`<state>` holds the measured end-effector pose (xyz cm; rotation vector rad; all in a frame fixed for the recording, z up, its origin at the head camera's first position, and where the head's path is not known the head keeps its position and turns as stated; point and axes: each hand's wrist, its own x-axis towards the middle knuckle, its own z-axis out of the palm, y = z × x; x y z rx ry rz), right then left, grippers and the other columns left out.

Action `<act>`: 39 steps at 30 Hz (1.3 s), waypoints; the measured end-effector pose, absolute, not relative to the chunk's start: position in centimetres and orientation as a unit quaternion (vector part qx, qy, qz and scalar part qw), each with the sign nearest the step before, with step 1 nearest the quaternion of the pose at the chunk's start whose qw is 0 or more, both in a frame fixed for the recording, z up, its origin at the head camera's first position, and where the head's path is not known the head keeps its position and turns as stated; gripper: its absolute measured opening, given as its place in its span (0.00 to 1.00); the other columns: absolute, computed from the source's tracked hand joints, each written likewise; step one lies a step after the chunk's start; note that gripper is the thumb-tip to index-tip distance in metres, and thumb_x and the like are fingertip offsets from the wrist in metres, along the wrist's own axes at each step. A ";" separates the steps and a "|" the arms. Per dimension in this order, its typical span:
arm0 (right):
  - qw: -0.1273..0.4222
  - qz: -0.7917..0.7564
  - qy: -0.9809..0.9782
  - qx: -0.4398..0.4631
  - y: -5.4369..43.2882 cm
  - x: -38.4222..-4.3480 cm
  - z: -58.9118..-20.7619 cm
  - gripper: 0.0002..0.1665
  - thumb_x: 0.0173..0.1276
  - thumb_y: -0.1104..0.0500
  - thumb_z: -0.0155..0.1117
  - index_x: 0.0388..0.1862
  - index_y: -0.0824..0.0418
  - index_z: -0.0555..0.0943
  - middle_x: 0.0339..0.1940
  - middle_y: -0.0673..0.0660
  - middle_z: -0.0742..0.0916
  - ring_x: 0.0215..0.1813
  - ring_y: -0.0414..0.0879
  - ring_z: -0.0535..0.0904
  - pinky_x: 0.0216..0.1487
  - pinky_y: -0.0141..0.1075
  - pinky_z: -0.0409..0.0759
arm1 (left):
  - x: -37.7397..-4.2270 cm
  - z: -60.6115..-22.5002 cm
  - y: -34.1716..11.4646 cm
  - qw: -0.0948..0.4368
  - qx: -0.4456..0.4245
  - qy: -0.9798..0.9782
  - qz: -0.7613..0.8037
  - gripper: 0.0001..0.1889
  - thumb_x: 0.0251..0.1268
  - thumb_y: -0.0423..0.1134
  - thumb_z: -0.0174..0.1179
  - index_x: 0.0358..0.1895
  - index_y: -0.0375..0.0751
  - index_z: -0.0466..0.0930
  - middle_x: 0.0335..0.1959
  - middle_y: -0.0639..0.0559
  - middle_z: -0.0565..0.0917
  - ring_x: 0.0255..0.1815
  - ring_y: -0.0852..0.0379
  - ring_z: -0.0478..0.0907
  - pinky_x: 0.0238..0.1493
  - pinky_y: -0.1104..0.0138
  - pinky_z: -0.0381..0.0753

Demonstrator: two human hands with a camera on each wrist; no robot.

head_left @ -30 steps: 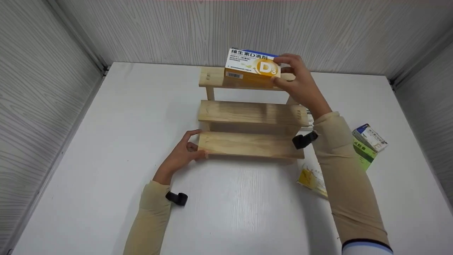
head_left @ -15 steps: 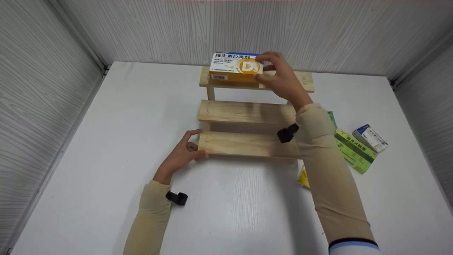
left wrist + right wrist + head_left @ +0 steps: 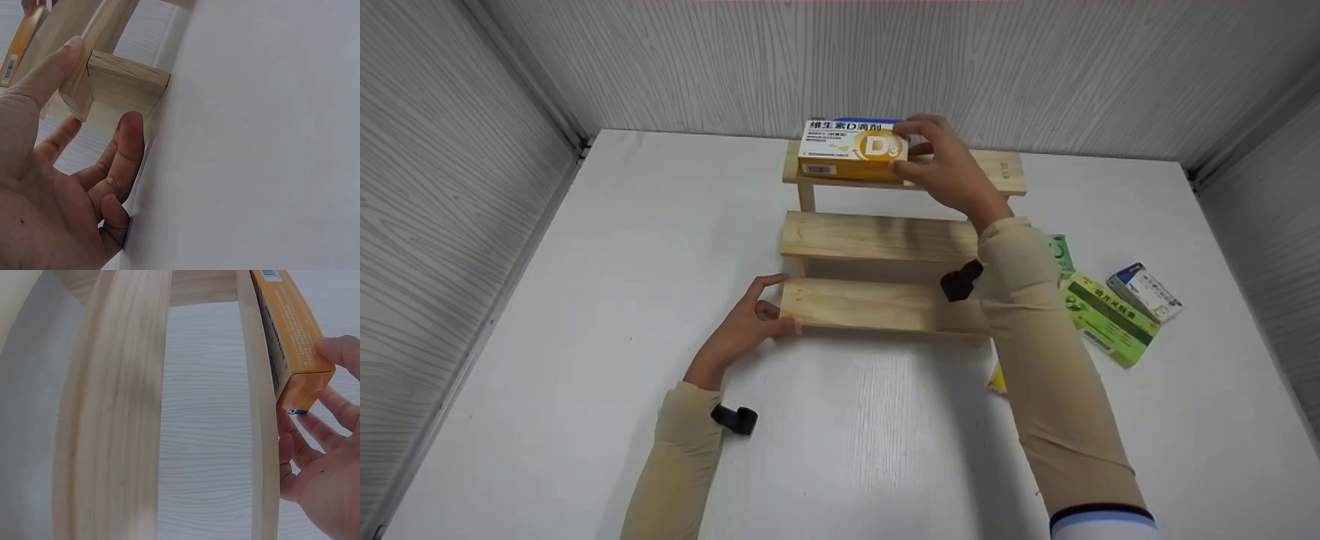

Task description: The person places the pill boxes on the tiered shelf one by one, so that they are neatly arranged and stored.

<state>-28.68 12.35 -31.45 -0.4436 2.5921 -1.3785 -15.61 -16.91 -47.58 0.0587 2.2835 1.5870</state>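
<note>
A three-tier wooden rack (image 3: 885, 304) stands on the white table. Its lowest board is pinched at the left end by my left hand (image 3: 742, 326), thumb at the front edge and a finger at the back corner; the other fingers curl below, as the left wrist view shows. On the left part of the top board sits an orange and white vitamin D medicine box (image 3: 847, 142). My right hand (image 3: 949, 169) grips that box by its right end, thumb in front and fingers behind. In the right wrist view the orange medicine box (image 3: 298, 337) lies along the board's edge.
Right of the rack lie a green medicine box (image 3: 1110, 319), a white and blue box (image 3: 1145, 291) and another green box (image 3: 1061, 253). A yellow box (image 3: 997, 380) is mostly hidden by the right sleeve. A pale wood-grain wall (image 3: 697, 67) rises behind the table.
My right hand has carried the vitamin D box leftward and down along the top board to its left end. The left hand has kept its grip on the rack.
</note>
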 end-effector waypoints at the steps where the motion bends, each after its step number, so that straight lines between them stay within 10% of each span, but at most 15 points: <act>1: 0.087 -0.461 0.870 -0.151 12.3 -28.7 -31.6 0.30 0.69 0.56 0.60 0.69 0.54 0.68 0.76 0.49 0.60 0.67 0.49 0.69 0.62 0.40 0.74 | -15.6 -47.6 -16.9 0.178 0.022 0.808 0.562 0.42 0.58 0.48 0.69 0.73 0.59 0.54 0.44 0.39 0.78 0.37 0.50 0.79 0.38 0.64 0.72; 22: 0.065 -0.476 0.861 -0.170 13.5 -27.8 -32.3 0.32 0.70 0.54 0.61 0.71 0.49 0.64 0.73 0.52 0.63 0.68 0.47 0.69 0.63 0.40 0.73 | -15.4 -47.6 -16.4 0.171 0.009 0.809 0.562 0.43 0.57 0.46 0.70 0.74 0.57 0.55 0.47 0.38 0.76 0.34 0.55 0.80 0.37 0.65 0.74; 39: -0.028 -0.391 0.901 -0.185 24.2 -25.5 -32.6 0.35 0.68 0.54 0.63 0.71 0.57 0.63 0.70 0.58 0.68 0.67 0.54 0.66 0.59 0.47 0.62 | -15.3 -47.7 -16.4 0.169 0.015 0.814 0.555 0.43 0.57 0.51 0.69 0.73 0.61 0.55 0.48 0.38 0.76 0.38 0.51 0.79 0.39 0.64 0.72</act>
